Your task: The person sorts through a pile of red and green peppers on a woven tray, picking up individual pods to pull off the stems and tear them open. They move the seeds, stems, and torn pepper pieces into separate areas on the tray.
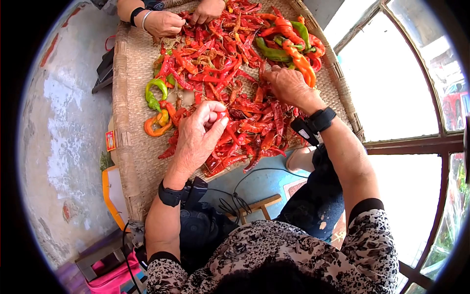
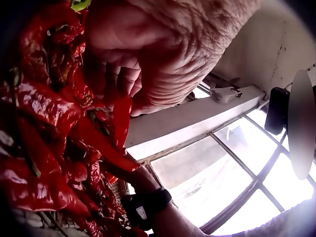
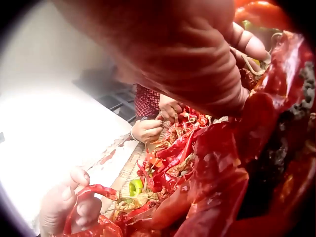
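Observation:
My left hand (image 1: 198, 132) is raised over the near part of a heap of red chili peppers (image 1: 264, 120). It holds a red chili pepper (image 3: 98, 190) between thumb and curled fingers, seen best in the right wrist view. Farther right, my right hand (image 1: 292, 88) reaches down into the heap beside larger orange and green peppers (image 1: 306, 66). In the right wrist view its fingers and thumb close around a wrinkled red chili pepper (image 3: 251, 79) with a thin stem; glossy red peppers lie right under the palm, and part of the grip is hidden.
The peppers lie on a woven tray (image 1: 139, 166) with a raised rim. Another person's hands (image 1: 164, 23) work at its far edge. Curled green peppers (image 1: 155, 93) lie at the left. A window (image 1: 391, 73) stands to the right, a wall (image 1: 68, 112) to the left; cables (image 1: 235, 198) hang below.

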